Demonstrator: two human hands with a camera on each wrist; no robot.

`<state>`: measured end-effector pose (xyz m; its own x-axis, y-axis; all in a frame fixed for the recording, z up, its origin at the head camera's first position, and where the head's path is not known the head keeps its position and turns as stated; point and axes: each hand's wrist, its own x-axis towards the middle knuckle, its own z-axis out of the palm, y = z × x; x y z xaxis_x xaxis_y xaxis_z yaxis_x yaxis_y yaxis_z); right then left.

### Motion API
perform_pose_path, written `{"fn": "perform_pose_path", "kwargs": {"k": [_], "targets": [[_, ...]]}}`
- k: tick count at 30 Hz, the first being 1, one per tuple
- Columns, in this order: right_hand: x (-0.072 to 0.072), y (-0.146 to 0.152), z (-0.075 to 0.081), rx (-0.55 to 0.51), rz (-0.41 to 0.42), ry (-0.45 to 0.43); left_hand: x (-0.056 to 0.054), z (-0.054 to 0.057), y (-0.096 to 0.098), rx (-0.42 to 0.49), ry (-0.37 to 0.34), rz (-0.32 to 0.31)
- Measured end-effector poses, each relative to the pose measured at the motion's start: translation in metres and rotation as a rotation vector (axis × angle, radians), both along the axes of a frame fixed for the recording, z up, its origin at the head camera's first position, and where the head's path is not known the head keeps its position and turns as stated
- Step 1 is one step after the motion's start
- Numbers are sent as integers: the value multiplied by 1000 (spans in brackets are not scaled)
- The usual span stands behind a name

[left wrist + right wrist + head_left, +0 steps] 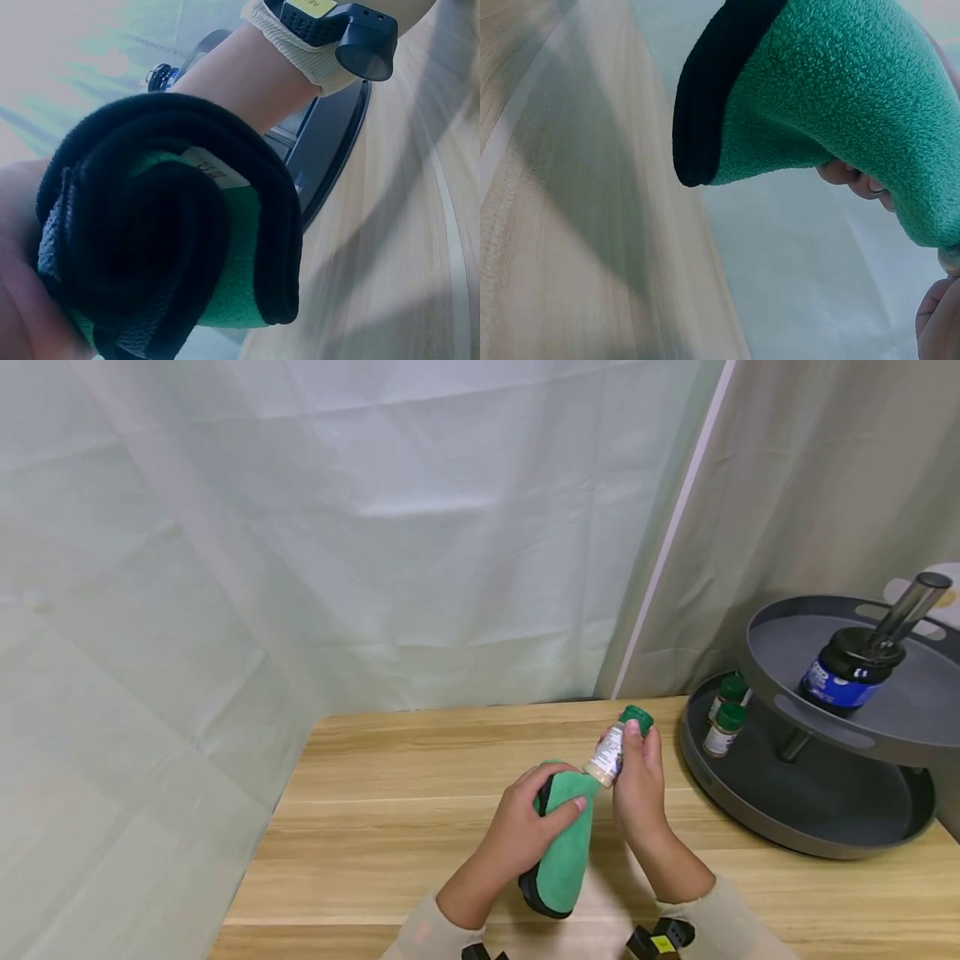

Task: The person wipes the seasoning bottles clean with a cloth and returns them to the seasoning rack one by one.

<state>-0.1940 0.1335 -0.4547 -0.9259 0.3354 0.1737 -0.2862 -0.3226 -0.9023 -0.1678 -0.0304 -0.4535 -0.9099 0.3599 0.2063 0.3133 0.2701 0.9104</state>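
Observation:
My left hand (521,827) grips a rolled green cloth (567,852) with a black edge, thumb across its front. In the left wrist view the end of the cloth (240,262) shows its rolled layers and a white tag. My right hand (641,781) holds a small spice jar (609,750) with a green cap and white label, tilted, its cap up and to the right. The jar's base is right at the upper end of the cloth. In the right wrist view the cloth (840,97) covers most of the left hand, with a few fingertips showing below.
A two-tier grey turntable (810,810) stands on the wooden table (375,835) at the right. Two green-capped jars (722,731) sit on its lower tier. A dark jar with a blue label (840,685) is on the upper tier. Pale curtains (450,527) hang behind.

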Motion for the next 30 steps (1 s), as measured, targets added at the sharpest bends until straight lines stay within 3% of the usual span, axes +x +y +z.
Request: {"fn": "perform_pose_path", "kwargs": {"k": [11,20,30], "targets": [[1,2,8,-65,28,-39,-5,-1,-2,-5,-24,73],[5,1,5,-89,71,-14,-2,-5,-2,-44,-20,16],[0,0,2,-71,41,-8,-3,-4,0,-64,-18,-15]]}}
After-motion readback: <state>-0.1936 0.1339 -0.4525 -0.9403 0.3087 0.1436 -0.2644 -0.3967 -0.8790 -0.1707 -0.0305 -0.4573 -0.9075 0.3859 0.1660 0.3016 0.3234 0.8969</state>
